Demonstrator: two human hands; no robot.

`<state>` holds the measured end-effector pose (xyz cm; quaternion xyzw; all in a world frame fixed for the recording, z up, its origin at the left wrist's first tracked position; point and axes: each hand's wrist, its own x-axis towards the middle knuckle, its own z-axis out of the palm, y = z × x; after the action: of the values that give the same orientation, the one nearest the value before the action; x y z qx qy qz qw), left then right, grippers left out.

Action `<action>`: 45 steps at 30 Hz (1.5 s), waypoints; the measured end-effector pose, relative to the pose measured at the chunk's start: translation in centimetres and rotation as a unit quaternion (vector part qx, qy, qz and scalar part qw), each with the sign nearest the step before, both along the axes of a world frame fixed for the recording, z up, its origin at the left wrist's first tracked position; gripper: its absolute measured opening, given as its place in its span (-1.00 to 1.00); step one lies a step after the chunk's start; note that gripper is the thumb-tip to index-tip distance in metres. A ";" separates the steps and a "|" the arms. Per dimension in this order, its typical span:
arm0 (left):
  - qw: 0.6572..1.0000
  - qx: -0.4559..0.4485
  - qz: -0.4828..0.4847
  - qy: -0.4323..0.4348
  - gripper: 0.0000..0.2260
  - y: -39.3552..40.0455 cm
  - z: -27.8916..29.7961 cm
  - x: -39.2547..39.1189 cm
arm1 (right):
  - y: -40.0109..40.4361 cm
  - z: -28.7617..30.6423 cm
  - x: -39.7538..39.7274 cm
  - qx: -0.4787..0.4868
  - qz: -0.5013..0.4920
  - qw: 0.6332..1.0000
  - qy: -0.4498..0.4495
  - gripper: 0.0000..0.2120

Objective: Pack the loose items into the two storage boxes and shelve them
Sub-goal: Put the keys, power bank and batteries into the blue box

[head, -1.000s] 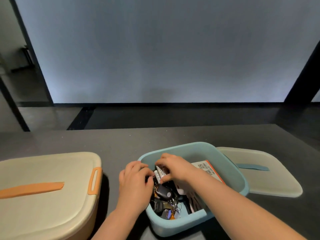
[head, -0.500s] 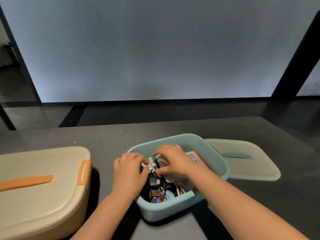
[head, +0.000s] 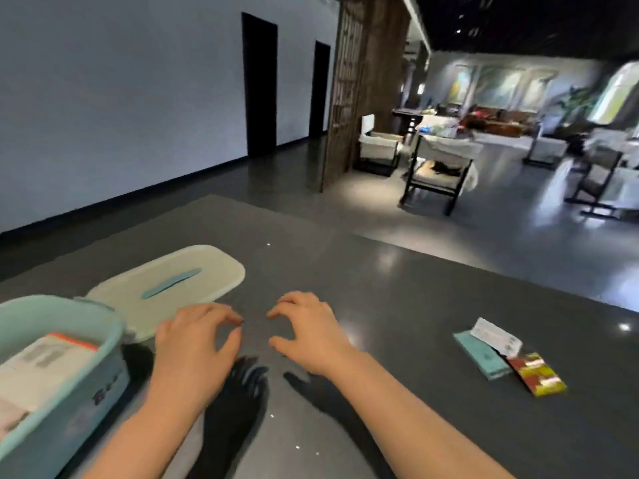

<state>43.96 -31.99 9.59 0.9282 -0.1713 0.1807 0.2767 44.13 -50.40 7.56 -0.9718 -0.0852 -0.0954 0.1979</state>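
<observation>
Now both hands, left hand (head: pixel 197 335) and right hand (head: pixel 307 328), are hovering loosely curled, holding nothing; flat loose packets (head: pixel 508 357) are lying far right of the pale-blue plastic box (head: pixel 69 402), risking being overlooked.

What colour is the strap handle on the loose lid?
Teal-blue strap handle on a cream lid, head view.

Open teal storage box (head: pixel 52 392) at 8 o'clock, papers inside; cream lid (head: pixel 166 288) flat beside it at 10; three packets (head: pixel 508 357) overlapping at 3 o'clock.
</observation>
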 end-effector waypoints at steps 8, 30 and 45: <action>0.972 -0.006 -0.232 0.036 -0.91 -18.2 -3.4 -1.8 | -16.4 -2.5 -11.2 0.011 -0.264 0.963 0.048 -0.61; 0.911 0.182 -0.323 0.179 0.08 -43.5 -14.0 -1.7 | -36.3 -9.7 -17.1 0.052 -0.504 0.849 0.147 0.04; 0.958 0.102 -0.212 0.167 0.00 -36.5 -15.3 1.2 | -38.4 -8.1 -14.0 0.114 -0.453 0.881 0.070 -0.06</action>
<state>45.17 -68.47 -5.74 0.9108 -0.3329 -0.0576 0.2373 30.16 -88.77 -0.52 -0.8792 0.3903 -0.1152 0.2478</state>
